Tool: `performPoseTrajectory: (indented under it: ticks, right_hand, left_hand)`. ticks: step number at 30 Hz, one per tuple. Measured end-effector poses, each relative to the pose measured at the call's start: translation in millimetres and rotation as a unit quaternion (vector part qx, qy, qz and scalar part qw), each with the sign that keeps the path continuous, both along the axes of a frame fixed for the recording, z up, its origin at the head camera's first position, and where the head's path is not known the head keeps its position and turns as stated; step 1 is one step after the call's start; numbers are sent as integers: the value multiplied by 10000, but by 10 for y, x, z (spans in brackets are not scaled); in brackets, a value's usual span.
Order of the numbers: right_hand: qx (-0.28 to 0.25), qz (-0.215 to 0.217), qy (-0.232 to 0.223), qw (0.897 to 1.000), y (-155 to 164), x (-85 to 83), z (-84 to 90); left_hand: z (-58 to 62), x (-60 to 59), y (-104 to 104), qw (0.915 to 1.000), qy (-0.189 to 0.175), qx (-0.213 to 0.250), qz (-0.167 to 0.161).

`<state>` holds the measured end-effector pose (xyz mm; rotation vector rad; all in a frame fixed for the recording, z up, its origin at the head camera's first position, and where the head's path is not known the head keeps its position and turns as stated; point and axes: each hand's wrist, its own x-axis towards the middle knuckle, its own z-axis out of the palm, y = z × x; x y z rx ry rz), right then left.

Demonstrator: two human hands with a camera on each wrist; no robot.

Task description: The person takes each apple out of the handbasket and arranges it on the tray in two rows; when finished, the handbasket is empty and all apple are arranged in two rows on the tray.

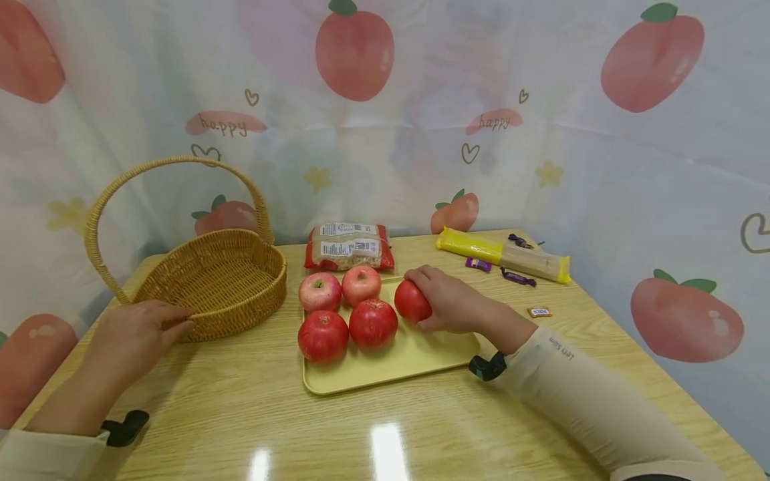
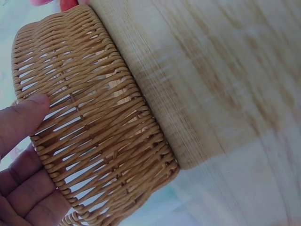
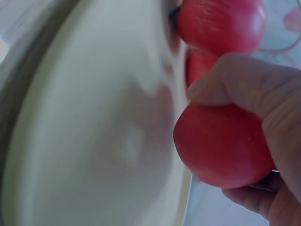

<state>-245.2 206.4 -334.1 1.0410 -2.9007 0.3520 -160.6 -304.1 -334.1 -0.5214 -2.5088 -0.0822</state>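
Note:
My left hand [image 1: 134, 335] grips the near rim of a woven wicker basket [image 1: 273, 288] with a tall arched handle. In the left wrist view the thumb lies on the outer side of the basket wall [image 2: 94, 113], and the other fingers are behind the rim. A smooth red apple [image 1: 412, 301] is held in my right hand [image 1: 450, 300], over the right half of a pale yellow tray [image 1: 415, 357]. The right wrist view shows thumb and fingers around the apple [image 3: 223, 143]; whether it touches the tray, I cannot tell. Several other apples [image 1: 373, 324] sit on the tray's left half.
Behind the tray lies a red-and-clear food packet [image 1: 349, 247]. At the back right are a long yellow noodle packet [image 1: 502, 255], purple-wrapped candies [image 1: 478, 264] and a small orange-wrapped candy [image 1: 539, 312]. A printed curtain [image 1: 415, 160] hangs along the table's back.

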Motion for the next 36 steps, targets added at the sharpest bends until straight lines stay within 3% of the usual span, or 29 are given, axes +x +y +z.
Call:
performPoseTrajectory:
  ticks: [4,8,19,23,28,36]
  right_hand:
    - [467,114,496,9976,-35,40,-31]
    - [824,227,714,9938,-66,78,-36]
    - [1082,512,1067,9871,-105,148,-33]
    - [874,426,736,9925,-87,141,-31]
    - [174,275,50,9995,-32,132,-30]
    - [-778,418,-411,9952,56,60,-61]
  left_hand:
    - [3,-7,5,10000,-49,26,21]
    - [5,-10,10,10000,-78,47,9]
    - [5,-1,11,9997,-227,20,107]
    - [3,-1,5,9999,-107,41,25]
    - [-4,-1,-3,10000,8,61,-24]
    - [-17,-14,-17,10000,-43,6,8]
